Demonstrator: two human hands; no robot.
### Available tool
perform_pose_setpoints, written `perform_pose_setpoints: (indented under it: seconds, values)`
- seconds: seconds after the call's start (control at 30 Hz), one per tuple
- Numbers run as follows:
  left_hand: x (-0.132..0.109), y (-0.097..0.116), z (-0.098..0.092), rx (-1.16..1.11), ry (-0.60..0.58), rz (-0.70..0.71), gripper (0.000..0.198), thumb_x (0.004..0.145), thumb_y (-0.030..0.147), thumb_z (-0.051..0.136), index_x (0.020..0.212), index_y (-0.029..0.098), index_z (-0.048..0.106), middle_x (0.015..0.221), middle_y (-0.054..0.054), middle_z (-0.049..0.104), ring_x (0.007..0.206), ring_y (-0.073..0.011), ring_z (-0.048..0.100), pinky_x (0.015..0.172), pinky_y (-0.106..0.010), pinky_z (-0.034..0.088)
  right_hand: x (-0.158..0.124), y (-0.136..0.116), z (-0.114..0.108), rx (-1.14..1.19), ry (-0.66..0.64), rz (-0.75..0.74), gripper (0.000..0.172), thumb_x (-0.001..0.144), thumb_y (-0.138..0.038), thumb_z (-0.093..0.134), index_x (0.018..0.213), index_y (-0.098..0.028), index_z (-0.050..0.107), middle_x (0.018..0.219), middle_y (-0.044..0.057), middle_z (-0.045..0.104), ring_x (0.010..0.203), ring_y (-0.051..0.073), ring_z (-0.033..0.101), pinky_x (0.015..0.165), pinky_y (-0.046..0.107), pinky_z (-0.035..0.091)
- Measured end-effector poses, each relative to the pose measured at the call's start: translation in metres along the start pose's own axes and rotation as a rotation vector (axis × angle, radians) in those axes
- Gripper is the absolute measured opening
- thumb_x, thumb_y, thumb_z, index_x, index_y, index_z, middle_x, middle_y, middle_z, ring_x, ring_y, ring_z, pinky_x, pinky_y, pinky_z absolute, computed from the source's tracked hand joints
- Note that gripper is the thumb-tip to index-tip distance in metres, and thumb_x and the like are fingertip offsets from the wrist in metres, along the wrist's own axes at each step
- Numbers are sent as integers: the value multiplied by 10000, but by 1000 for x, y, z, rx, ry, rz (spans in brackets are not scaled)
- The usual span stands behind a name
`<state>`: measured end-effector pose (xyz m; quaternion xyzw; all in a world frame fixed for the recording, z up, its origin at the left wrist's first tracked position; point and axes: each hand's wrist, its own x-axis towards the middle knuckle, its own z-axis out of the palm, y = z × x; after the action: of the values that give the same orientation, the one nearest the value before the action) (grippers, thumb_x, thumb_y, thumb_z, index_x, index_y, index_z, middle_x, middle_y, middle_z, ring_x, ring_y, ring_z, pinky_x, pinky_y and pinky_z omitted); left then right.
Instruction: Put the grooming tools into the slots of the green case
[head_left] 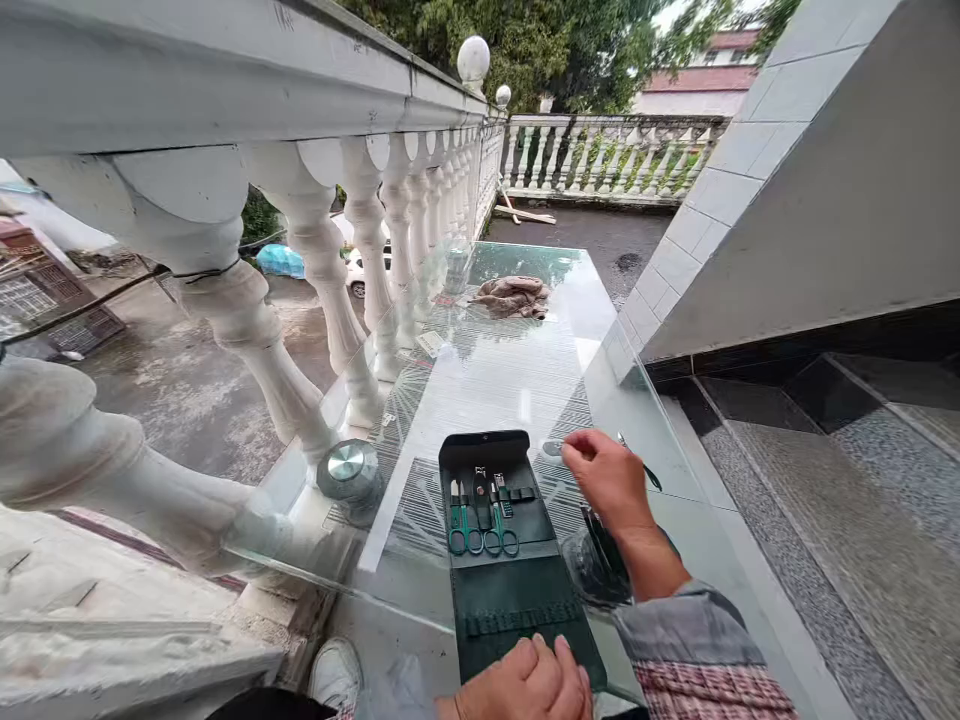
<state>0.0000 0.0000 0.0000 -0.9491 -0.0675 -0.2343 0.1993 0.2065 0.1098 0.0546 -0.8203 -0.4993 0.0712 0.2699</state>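
Note:
An open dark green manicure case [506,582] lies lengthwise on the glass table. Its upper part holds two pairs of small green-handled scissors [466,541], a nail clipper [481,497] and other small tools under elastic loops. The loops of the lower flap hold nothing. My left hand [525,682] has its fingers curled over the case's near end; the thumb is hidden. To the right of the case, my right hand [611,485] is closed in a pinch above the glass; what it pinches, if anything, cannot be made out. A slim green-handled tool [649,474] lies just beyond it.
The glass table [525,370] has a round metal-capped leg [350,468] at left. A crumpled brown cloth [513,296] sits at its far end. White balusters [262,340] line the left side; stone steps [847,470] rise on the right. Dark items [596,550] show under my right wrist.

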Motion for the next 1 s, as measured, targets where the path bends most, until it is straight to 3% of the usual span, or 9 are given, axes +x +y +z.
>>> perform_pose_setpoints:
  seconds: [0.2,0.4,0.63,0.8,1.0]
  values:
    - [-5,1,8,80,-63,104,265,917,248,489,1119,90,556,1128,-154,622,816,-148,609,678,-274,477,15,36,-10,-133,39,73,152,731,-246,503,761,-210,648,711,23,662,614,158,536,562,260,306]
    - [-7,3,11,79,-65,101,289,920,271,478,1133,89,548,1128,-159,621,816,-150,611,695,-278,478,15,37,4,-176,45,-24,177,771,-201,453,748,-194,629,767,51,643,684,165,539,585,272,292]
    - [-6,3,14,97,-34,102,288,918,269,477,1136,95,550,1114,-152,626,812,-153,611,679,-278,479,17,45,-4,-140,100,-29,224,814,-271,450,907,-196,639,922,48,668,820,171,575,670,261,373]
    - [-7,3,12,109,-38,107,282,919,271,475,1122,92,554,1133,-161,615,820,-152,609,676,-273,479,12,49,-3,-178,30,-52,184,784,-294,503,846,-238,667,803,17,675,697,166,569,580,266,353]
    - [-5,0,6,106,-54,117,290,925,281,462,1131,97,552,1128,-155,617,826,-151,604,696,-279,479,8,48,-2,-245,24,-97,197,808,-240,475,845,-220,667,848,66,644,807,213,555,586,287,336]
